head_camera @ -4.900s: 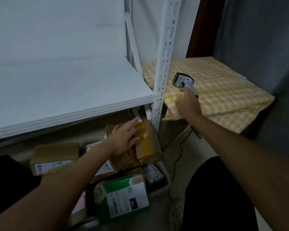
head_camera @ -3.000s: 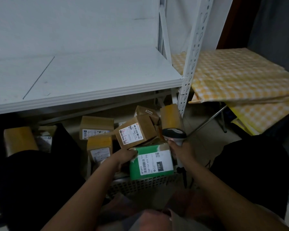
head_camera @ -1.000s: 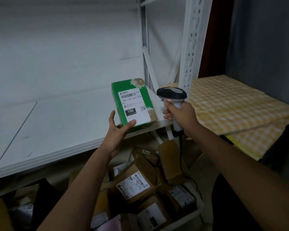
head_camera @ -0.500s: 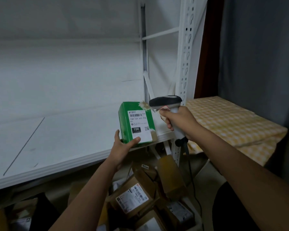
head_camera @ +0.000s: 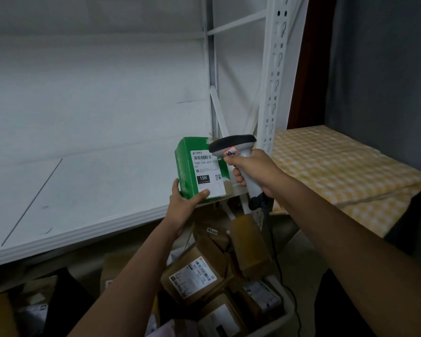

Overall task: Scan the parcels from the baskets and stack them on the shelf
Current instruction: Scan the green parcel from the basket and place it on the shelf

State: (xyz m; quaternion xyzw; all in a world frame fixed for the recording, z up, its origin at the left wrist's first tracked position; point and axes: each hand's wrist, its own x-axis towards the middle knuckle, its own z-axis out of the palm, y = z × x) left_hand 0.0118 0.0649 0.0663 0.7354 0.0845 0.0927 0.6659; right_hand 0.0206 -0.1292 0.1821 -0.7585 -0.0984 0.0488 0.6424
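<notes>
Since half a second before, my right hand (head_camera: 253, 171) had brought the barcode scanner (head_camera: 233, 144) closer, its head now overlapping the top right corner of the green parcel (head_camera: 199, 169). My left hand (head_camera: 182, 205) gripped that parcel from beneath, thumb on its white label, holding it upright above the white shelf's (head_camera: 83, 190) front right corner. My right fingers were wrapped round the scanner's handle; brown parcels (head_camera: 195, 278) filled the basket (head_camera: 284, 312) below.
</notes>
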